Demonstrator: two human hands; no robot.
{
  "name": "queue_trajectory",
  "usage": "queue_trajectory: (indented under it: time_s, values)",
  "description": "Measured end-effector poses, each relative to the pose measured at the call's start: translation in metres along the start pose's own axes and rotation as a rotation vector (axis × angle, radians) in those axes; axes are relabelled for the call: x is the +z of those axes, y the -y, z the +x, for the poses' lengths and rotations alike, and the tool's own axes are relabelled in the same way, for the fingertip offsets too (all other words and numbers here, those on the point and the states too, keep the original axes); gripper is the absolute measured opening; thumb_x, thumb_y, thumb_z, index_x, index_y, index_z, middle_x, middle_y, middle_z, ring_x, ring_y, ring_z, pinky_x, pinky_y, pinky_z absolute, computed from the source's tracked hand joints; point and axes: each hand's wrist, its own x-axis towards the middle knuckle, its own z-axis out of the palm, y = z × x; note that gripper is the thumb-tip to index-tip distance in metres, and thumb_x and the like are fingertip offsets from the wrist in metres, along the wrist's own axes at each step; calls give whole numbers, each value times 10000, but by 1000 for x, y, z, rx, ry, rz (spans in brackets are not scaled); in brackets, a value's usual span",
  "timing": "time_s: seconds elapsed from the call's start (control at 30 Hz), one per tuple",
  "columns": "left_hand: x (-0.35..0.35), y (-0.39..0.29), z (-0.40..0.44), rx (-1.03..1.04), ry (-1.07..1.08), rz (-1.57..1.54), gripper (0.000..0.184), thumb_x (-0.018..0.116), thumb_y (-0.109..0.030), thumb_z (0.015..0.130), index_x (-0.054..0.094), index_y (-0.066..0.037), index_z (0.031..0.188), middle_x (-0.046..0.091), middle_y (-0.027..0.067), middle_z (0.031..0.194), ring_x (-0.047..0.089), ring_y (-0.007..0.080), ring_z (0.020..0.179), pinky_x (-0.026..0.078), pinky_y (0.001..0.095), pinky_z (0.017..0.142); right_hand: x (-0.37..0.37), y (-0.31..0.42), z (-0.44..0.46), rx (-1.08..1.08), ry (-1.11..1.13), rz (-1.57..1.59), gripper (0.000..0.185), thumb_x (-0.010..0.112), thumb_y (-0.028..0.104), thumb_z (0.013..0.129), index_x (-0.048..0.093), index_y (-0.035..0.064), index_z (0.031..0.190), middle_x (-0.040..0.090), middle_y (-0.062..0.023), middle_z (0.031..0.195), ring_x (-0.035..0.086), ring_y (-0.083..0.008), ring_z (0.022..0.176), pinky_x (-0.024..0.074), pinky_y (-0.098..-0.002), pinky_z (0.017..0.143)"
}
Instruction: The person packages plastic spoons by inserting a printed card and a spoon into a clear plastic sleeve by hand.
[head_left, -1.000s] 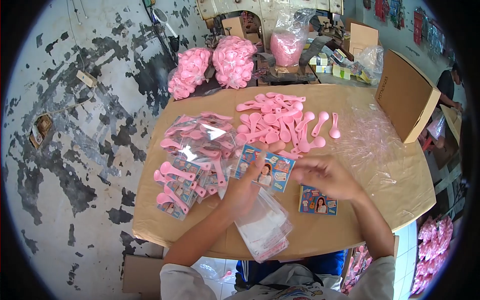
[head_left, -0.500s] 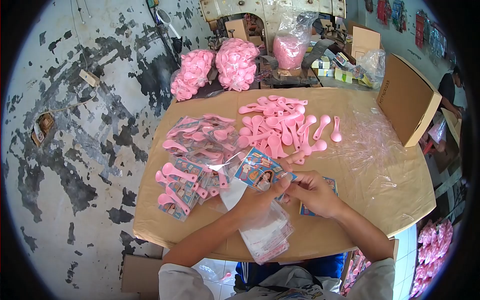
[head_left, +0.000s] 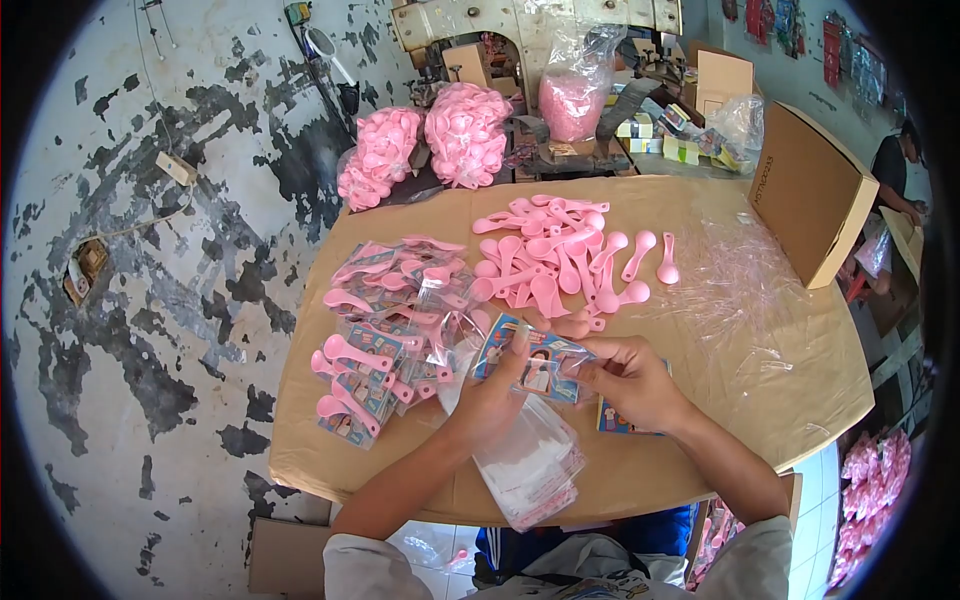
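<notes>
Between my hands is a blue printed card (head_left: 540, 372) that looks to be in a clear plastic sleeve. My left hand (head_left: 488, 402) grips its left side, thumb across the front. At the card's right edge, my right hand (head_left: 636, 385) pinches with thumb and fingers. Below my left hand, a sheaf of clear plastic bags (head_left: 535, 465) fans toward the table's front edge. More blue cards (head_left: 612, 418) lie partly hidden under my right hand. Loose pink spoons (head_left: 560, 250) are heaped beyond my hands. To the left is a pile of spoons bagged with cards (head_left: 385, 345).
Plastic scraps (head_left: 735, 275) are scattered on the brown-covered table (head_left: 800, 400). A cardboard box (head_left: 815, 190) stands at the right edge. Bulging bags of pink spoons (head_left: 467, 135) sit at the back. Another person (head_left: 893, 170) is at the far right.
My left thumb has shifted up onto the card's face, and the card now lies more level between both hands. My right hand keeps its pinch at the right edge.
</notes>
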Motion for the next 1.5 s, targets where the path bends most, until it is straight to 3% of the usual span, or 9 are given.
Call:
queue_trajectory:
  time_s: [0.2,0.3,0.4,0.5,0.7,0.9,1.13,1.33,1.5]
  values:
    - [0,11,-6,13,71,125,328,588,-192,944,413,-45,1179,499,175,1341,542,253,1167,561,399,815,4,3,-2,73,-35,90,102,651,95,904,670,19,969,612,33,693,556,-13,589,455,-195,518]
    - [3,12,-6,72,127,495,369,668,-66,874,426,-47,1153,508,166,1323,553,221,1127,544,369,850,2,-3,-4,60,-10,2,113,680,132,890,645,36,938,599,35,688,531,2,579,438,-184,512]
    - [-1,11,-7,66,127,157,385,683,-45,851,439,-56,1149,533,156,1280,555,219,1118,524,358,877,6,-1,-3,68,-12,34,166,708,157,872,635,49,976,552,67,648,490,8,540,413,-170,497]
    - [-1,13,-9,129,64,199,455,734,-101,813,446,-82,1166,558,124,1221,508,258,1217,430,450,1019,2,-7,-3,15,16,4,197,660,222,913,611,54,1003,534,50,688,492,-9,595,421,-183,523]
    - [-7,-11,-2,250,-143,279,440,721,4,785,447,-87,1116,583,136,1178,522,303,1210,430,498,1026,-9,8,-2,16,48,450,337,500,347,990,569,39,1109,568,2,850,527,-51,767,460,-223,635]
    - [-15,-16,8,345,115,541,421,713,32,784,455,-83,1095,604,141,1141,527,324,1197,410,491,1034,-6,3,0,-49,-25,-114,229,597,147,937,575,31,1134,605,-11,903,532,-59,748,458,-217,633]
    - [-26,-18,4,311,-144,355,415,727,-8,790,462,-98,1097,608,116,1126,536,319,1190,393,502,1048,-23,1,6,-19,-99,83,330,648,74,890,545,23,1199,636,-27,918,586,-71,812,477,-221,704]
    - [-27,-8,4,335,-57,510,405,693,45,808,448,-66,1111,587,167,1164,566,254,1132,488,372,937,-13,1,4,44,-48,32,375,659,40,872,534,23,1225,655,-38,975,608,-83,893,486,-238,766]
    - [-29,-12,6,292,-186,427,337,659,-9,855,457,-109,1106,561,104,1204,508,297,1227,401,503,1056,-19,9,4,-27,-123,96,358,658,66,881,539,31,1217,655,-30,983,604,-80,896,477,-241,788]
